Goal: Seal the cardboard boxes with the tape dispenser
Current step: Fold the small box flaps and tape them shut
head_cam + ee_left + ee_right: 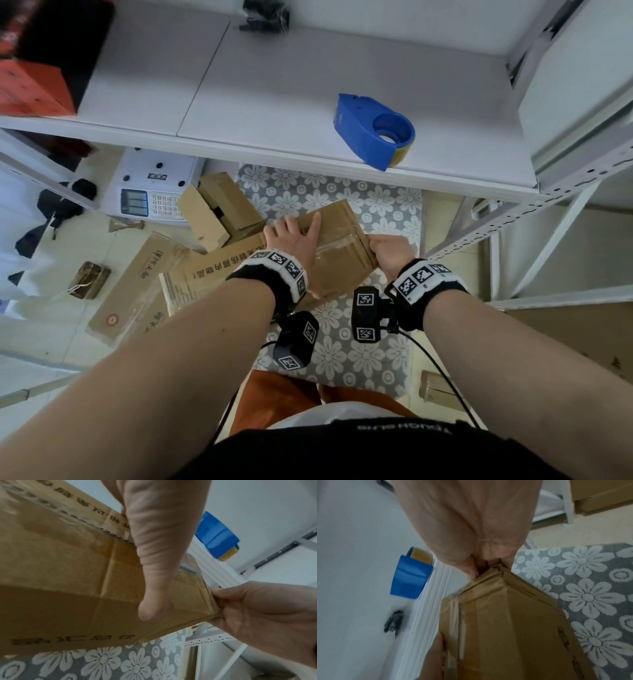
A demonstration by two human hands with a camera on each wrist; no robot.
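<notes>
A brown cardboard box (339, 236) with clear tape along its top seam hangs tilted over the floral mat, below the white shelf (274, 102). My left hand (294, 236) lies on its top with fingers straight and spread; the thumb (154, 561) runs down the near face. My right hand (388, 251) grips the box's right corner, fingers curled round the edge (479, 527). The blue tape dispenser (373, 132) lies alone near the shelf's front edge, above and beyond the box, also visible from the wrists as the dispenser (216, 536) (411, 577).
An open small carton (219, 212), flattened cartons (144, 291) and a white scale (154, 185) lie on the floor at left. An orange box (30, 89) and a black object (265, 17) sit on the shelf. White shelf posts (513, 222) stand at right.
</notes>
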